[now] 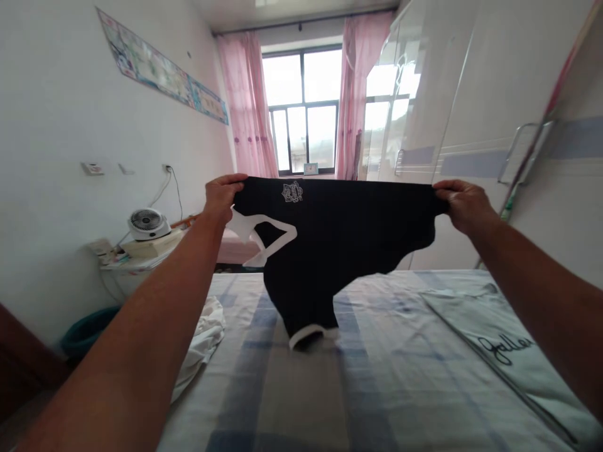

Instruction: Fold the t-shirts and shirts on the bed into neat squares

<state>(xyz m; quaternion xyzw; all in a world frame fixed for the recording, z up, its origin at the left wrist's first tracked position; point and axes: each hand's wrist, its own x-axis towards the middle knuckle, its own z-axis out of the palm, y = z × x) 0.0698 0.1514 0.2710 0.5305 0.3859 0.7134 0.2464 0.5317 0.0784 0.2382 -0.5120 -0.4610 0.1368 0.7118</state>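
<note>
A black polo shirt [339, 226] with a white-edged collar and white sleeve trim is stretched sideways in the air above the bed. My left hand [222, 196] pinches it at the shoulder end, near the collar. At the other end, my right hand [465, 202] grips the hem side. One sleeve hangs down in the middle, its cuff close above the sheet. A small pale printed logo shows near the upper left of the fabric.
A checked sheet [377, 376] covers the bed below. On it lie a folded light-green garment with lettering [518, 351] at right and a crumpled white cloth [202, 342] at left. A small fan [148, 223] stands on a side table; wardrobe doors [480, 94] line the right.
</note>
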